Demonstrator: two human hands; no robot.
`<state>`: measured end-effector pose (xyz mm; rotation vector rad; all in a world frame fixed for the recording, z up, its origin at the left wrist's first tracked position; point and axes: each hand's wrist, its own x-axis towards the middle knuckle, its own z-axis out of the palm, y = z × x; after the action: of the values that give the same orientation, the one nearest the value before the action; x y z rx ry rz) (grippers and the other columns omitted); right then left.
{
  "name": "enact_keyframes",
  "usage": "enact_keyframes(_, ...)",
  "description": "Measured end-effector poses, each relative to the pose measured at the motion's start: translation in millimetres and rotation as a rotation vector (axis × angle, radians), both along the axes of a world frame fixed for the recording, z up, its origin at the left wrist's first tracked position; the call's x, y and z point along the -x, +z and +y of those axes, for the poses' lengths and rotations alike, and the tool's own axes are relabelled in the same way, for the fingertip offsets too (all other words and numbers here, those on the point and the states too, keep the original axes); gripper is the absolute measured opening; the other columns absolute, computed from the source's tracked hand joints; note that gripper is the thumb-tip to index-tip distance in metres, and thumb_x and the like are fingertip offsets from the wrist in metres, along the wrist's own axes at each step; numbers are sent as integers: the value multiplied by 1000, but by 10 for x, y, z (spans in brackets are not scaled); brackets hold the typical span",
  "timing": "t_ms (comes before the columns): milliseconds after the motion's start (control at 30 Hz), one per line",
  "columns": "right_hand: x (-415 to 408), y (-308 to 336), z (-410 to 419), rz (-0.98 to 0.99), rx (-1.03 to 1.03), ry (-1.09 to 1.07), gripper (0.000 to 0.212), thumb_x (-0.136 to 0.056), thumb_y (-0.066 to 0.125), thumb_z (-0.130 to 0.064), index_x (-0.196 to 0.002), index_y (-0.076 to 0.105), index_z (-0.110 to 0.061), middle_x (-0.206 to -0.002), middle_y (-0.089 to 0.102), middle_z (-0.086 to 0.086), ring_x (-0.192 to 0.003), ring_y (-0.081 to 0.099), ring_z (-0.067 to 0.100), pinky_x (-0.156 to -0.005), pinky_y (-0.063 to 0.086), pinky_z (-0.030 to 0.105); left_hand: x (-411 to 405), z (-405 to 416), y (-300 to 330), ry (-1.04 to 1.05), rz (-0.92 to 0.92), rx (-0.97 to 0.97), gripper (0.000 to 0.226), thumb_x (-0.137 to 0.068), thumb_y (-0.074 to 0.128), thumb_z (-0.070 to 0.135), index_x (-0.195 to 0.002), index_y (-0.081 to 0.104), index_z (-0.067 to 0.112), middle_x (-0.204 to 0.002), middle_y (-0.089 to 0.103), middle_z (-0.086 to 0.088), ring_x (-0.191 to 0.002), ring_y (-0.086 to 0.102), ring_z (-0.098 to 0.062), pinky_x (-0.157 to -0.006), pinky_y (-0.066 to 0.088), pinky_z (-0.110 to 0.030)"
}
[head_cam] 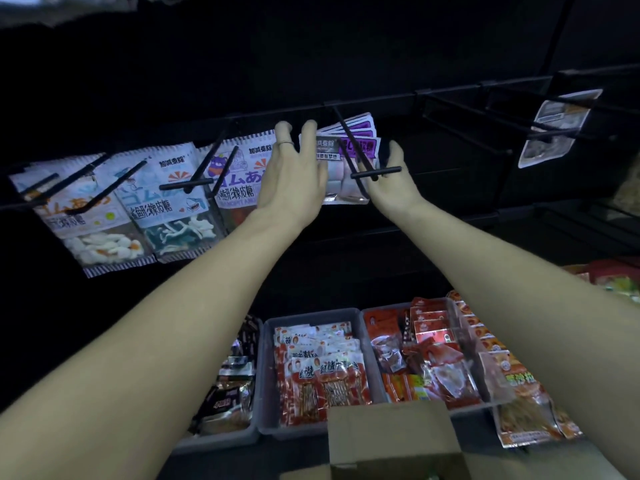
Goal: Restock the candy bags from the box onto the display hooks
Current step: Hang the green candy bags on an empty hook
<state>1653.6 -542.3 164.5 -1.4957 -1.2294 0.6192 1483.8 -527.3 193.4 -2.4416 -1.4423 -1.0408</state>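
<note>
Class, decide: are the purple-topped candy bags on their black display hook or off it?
On: the black hook passes through the purple-topped bags.

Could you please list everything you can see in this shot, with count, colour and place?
purple candy bags: several, purple and white, on the centre hook
display hooks: many, black, across the dark rack
gummy bags: three fronts, white-blue, hanging left
pale pack: one, grey-white, upper right hook
grey bins: several, holding red snack packs, below
cardboard box: one, brown, bottom centre
left hand: fingers straight, on the purple bags
right hand: beside the hook's tip
</note>
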Motion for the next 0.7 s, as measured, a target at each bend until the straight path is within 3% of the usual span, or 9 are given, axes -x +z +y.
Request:
enact_keyframes(67, 9, -54, -231, -22, 7, -28, 91, -102, 54, -56, -165, 6, -11, -170, 19, 14, -154, 28, 27, -114, 27, 29, 42, -171, -53, -14, -4, -11, 52, -103, 52, 17, -151, 34, 13, -147, 32, -20, -108, 58, -33, -79, 55, -43)
enact_keyframes(167, 123, -181, -617, -31, -31, -106, 78, -103, 54, -52, -162, 21, -13, -163, 34, 14, -146, 40, 24, -114, 35, 31, 108, -527, -252, -47, 11, -15, 56, -101, 55, 17, -153, 34, 10, -150, 32, -20, -115, 57, -34, -87, 54, -41)
enact_keyframes(233, 203, -381, -890, -23, -61, -179, 65, -103, 56, -47, -154, 36, -12, -148, 49, 13, -130, 54, 21, -109, 45, 34, 162, -797, -495, -88, 25, -1, 56, -101, 56, 18, -152, 36, 7, -151, 32, -22, -120, 56, -38, -94, 54, -44)
enact_keyframes(333, 295, -828, -1369, -53, -69, -262, 38, -103, 59, -32, -133, 51, -10, -117, 63, 10, -93, 61, 13, -88, 47, 27, 232, -1229, -1032, -150, 86, 69, 54, -99, 58, 19, -148, 42, 3, -149, 35, -24, -127, 53, -41, -104, 50, -47)
enact_keyframes(433, 382, -1441, -1865, -71, 94, -174, 16, -101, 59, -18, -116, 55, -15, -97, 62, -1, -85, 60, 11, -80, 47, 29, 300, -1663, -1664, -260, 197, 257, 56, -98, 61, 20, -149, 41, 7, -148, 35, -19, -119, 56, -38, -97, 51, -45)
enact_keyframes(500, 437, -1839, -2174, -91, 223, -87, 15, -98, 61, -10, -106, 55, -21, -89, 60, -9, -82, 60, 9, -78, 46, 28, 344, -1914, -2053, -340, 333, 376, 56, -99, 58, 22, -150, 39, 10, -148, 36, -13, -116, 58, -34, -91, 46, -38)
enact_keyframes(600, 488, -2290, -2577, -169, 391, 30, 16, -96, 63, -8, -98, 57, -23, -83, 60, -15, -77, 57, -2, -72, 41, 11, 430, -2186, -2556, -440, 524, 540, 58, -97, 58, 27, -150, 37, 15, -153, 37, -9, -137, 44, -31, -113, 36, -40)
enact_keyframes(633, 501, -2401, -2673, -193, 477, 88, 15, -97, 62, -9, -96, 58, -24, -82, 61, -14, -77, 58, 2, -71, 41, 11, 469, -2245, -2702, -447, 585, 584, 63, -97, 59, 31, -153, 34, 16, -158, 34, -9, -145, 36, -31, -122, 27, -42)
enact_keyframes(700, 500, -2651, -2794, -251, 680, 244, 10, -97, 63, -14, -95, 61, -23, -86, 64, -8, -85, 62, 12, -77, 44, 24, 550, -2315, -2964, -428, 701, 663, 77, -98, 61, 40, -161, 23, 19, -169, 20, -9, -156, 17, -31, -129, 9, -45)
